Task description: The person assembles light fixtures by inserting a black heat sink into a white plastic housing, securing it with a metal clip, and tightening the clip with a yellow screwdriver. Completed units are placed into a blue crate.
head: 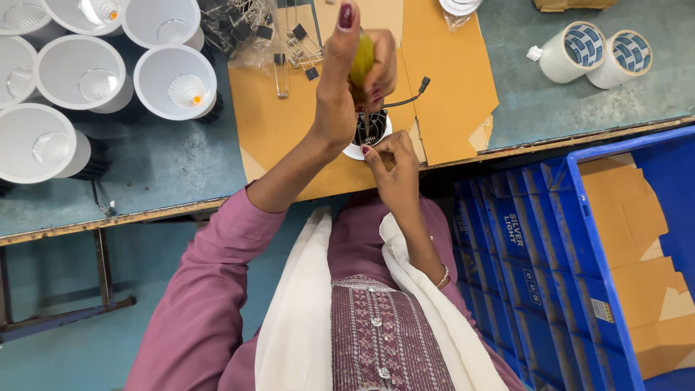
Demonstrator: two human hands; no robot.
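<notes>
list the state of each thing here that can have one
left hand: gripping the yellow-handled screwdriver, held upright with tip down in the fixture
right hand: pinching the downlight fixture at its rim
downlight fixture: lying on cardboard sheet, black wire trailing loose
white reflector cones: standing mouth up
tape rolls: lying on their sides
blue crate: open, cardboard inside

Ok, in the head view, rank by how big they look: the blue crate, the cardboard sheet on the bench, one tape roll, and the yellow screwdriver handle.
1. blue crate, though nearest the camera
2. cardboard sheet
3. tape roll
4. screwdriver handle, partly hidden by a hand
</notes>
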